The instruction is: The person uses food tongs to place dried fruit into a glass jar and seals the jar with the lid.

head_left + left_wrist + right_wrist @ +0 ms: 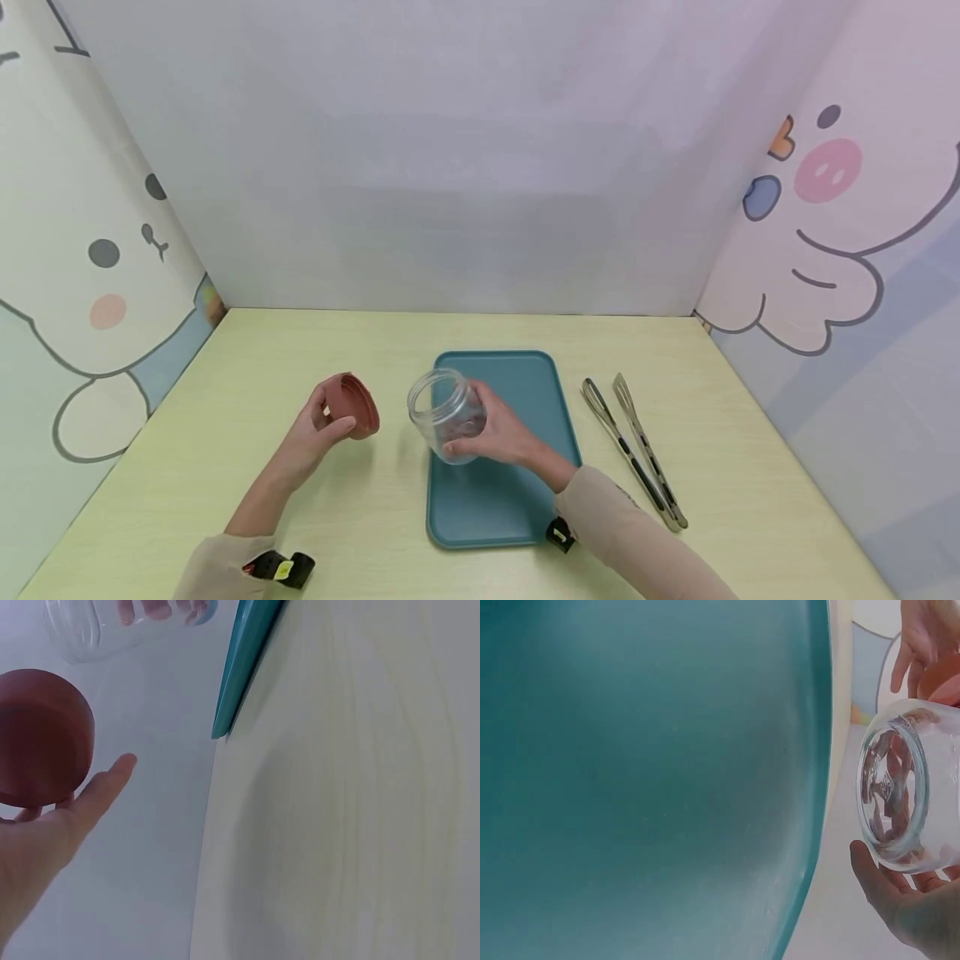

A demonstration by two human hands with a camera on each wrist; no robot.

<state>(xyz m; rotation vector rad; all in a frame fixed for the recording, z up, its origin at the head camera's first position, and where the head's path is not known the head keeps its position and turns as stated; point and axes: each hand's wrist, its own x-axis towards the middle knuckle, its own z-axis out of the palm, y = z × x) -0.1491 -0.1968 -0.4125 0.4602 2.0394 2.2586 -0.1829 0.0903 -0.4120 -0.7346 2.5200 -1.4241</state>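
My left hand (309,440) grips a reddish-brown round lid (354,407) between thumb and fingers, its hollow side turned toward the jar. In the left wrist view the lid (45,735) hides most of the fingers. My right hand (504,429) holds a clear jar (442,421) around its side. The jar leans left, its uncovered mouth facing up toward the lid, with a gap between the two. It hovers over the left edge of a teal tray (487,521). The right wrist view shows the bottom of the jar (922,802) and fingers through its wall.
Right of the tray, a whisk-like utensil (626,450) and a pair of tongs (651,450) lie side by side on the pale wooden table (360,546). A plain backdrop (465,208) stands behind, with cartoon-printed panels at both sides.
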